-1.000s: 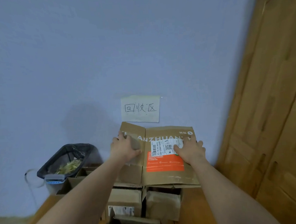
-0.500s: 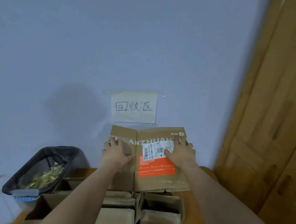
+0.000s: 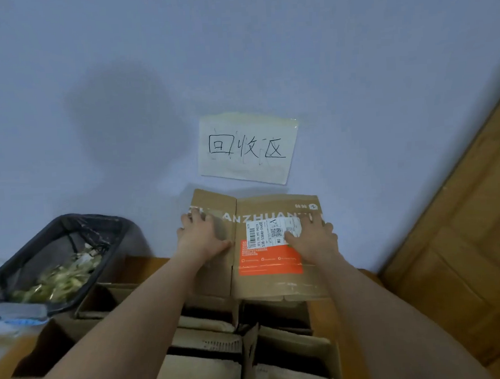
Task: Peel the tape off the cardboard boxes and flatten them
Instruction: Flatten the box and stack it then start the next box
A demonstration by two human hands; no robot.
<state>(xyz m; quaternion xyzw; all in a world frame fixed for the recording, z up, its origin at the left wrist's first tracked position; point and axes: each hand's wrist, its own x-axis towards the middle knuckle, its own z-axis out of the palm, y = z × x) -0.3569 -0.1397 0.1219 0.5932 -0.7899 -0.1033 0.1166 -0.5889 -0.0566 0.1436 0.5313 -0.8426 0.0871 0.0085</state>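
A flattened brown cardboard box (image 3: 266, 282) with an orange panel and a white shipping label stands upright against the wall, just below a paper sign. My left hand (image 3: 200, 236) lies flat on its left panel, fingers spread and straight. Pressing on the label side is my right hand (image 3: 314, 238), its fingers also straight. Below both forearms sit several open cardboard boxes (image 3: 211, 347), flaps up.
A black bin (image 3: 22, 262) lined with a bag and holding pale scraps stands at the left. The paper sign (image 3: 247, 148) is taped to the blue-grey wall. A wooden door (image 3: 463, 249) fills the right side. Brown floor shows between the boxes.
The view has tipped and shifted, so the bin and boxes sit differently in frame. Both hands stay pressed on the flattened box against the wall; it has barely moved.
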